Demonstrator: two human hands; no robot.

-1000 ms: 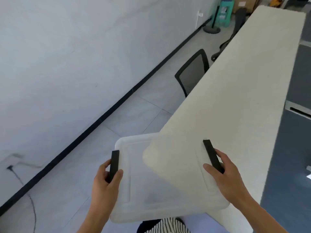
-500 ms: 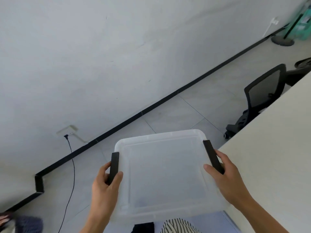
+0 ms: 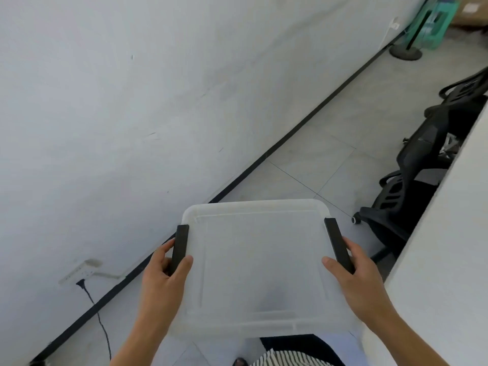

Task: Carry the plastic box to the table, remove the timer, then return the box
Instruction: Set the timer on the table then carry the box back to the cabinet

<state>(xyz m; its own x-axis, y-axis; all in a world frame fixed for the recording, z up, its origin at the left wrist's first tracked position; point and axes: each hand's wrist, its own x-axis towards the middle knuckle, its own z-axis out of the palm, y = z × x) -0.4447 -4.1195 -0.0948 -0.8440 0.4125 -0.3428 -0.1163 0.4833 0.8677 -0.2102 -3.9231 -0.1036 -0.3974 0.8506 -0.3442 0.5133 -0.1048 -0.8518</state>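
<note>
A translucent plastic box (image 3: 260, 262) with a closed lid and two black side latches hangs in front of me over the floor. My left hand (image 3: 165, 276) grips its left black latch and my right hand (image 3: 356, 278) grips its right one. A dim grey shape shows through the lid near the box's front middle; I cannot tell what it is. The white table (image 3: 446, 254) runs along the right edge of the view, just beside the box's right side.
A white wall (image 3: 132, 114) with a black skirting fills the left. A wall socket (image 3: 79, 270) with a black cable sits low on it. Black office chairs (image 3: 412, 178) stand by the table. A round stand base (image 3: 405, 52) and green crate are far back.
The box was over the table corner a second ago; the view has swung left since, so the table slid to the right edge and the wall and socket came in. Both hands keep their grip.
</note>
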